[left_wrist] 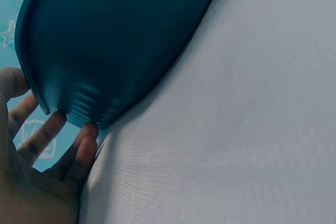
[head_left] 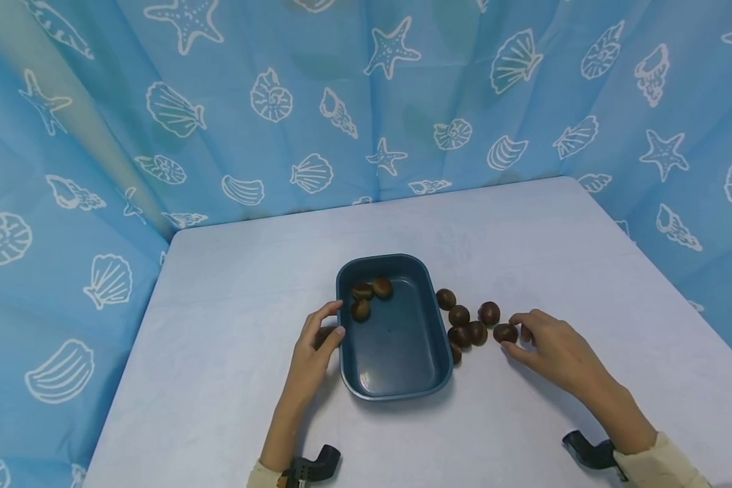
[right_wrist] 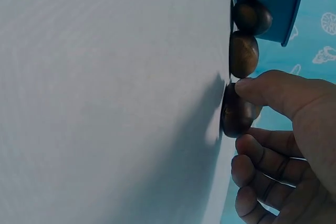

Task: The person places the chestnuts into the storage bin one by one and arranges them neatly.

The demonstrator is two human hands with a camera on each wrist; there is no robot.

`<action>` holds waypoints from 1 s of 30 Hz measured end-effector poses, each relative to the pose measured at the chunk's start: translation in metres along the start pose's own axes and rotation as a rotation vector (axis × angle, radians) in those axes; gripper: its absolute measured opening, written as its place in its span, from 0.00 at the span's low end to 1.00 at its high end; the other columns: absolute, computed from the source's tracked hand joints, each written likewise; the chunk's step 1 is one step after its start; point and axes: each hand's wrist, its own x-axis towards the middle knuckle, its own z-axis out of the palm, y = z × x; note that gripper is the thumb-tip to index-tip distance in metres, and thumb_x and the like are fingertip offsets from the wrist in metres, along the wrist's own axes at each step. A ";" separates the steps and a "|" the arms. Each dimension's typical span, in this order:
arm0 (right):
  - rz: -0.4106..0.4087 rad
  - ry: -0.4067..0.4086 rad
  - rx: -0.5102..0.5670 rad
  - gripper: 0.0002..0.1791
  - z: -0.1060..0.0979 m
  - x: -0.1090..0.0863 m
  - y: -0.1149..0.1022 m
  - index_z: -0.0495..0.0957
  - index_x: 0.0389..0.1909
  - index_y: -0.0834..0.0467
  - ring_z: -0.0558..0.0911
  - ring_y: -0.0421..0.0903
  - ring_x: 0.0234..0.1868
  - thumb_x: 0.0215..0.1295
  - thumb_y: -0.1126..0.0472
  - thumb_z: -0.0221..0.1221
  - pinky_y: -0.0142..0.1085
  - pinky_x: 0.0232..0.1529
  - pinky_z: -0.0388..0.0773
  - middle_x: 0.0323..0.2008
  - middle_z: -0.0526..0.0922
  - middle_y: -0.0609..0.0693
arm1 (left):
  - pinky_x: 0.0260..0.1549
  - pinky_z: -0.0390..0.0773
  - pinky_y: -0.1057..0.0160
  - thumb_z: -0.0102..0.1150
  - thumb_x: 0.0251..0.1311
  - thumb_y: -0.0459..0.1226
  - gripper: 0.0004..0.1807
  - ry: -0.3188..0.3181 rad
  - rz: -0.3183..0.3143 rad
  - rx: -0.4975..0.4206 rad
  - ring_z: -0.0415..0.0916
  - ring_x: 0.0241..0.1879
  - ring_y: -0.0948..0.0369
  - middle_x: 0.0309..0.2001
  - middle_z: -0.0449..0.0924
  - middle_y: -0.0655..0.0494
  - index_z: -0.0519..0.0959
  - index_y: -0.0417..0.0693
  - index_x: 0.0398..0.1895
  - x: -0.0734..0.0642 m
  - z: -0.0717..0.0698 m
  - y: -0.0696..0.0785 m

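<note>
My right hand [head_left: 552, 349] pinches a glossy dark brown chestnut [head_left: 505, 333] between thumb and fingertips. That chestnut [right_wrist: 237, 113] is low over the white table in the right wrist view. Several more chestnuts [head_left: 477, 333] lie loosely between this hand and a dark blue rectangular tray [head_left: 396, 392]. Inside the tray, three chestnuts [head_left: 382, 287] sit together toward the far left corner. At the tray's left side, my left hand [head_left: 314, 349] has its fingers spread and fingertips against the outer wall. In the left wrist view, the fingertips [left_wrist: 89, 129] meet the wall below the rim.
A white cloth [head_left: 238, 291] covers the table. Behind and along both sides hangs a blue curtain [head_left: 341, 88] with white shell and starfish prints. Each wrist wears a black camera mount [head_left: 317, 464].
</note>
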 end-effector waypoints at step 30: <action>0.000 0.059 -0.008 0.18 0.001 0.008 0.001 0.81 0.39 0.62 0.67 0.42 0.23 0.55 0.54 0.72 0.36 0.22 0.65 0.25 0.72 0.47 | 0.58 0.74 0.53 0.55 0.72 0.47 0.23 -0.013 0.007 -0.008 0.76 0.55 0.57 0.63 0.69 0.62 0.71 0.68 0.69 0.001 -0.002 -0.003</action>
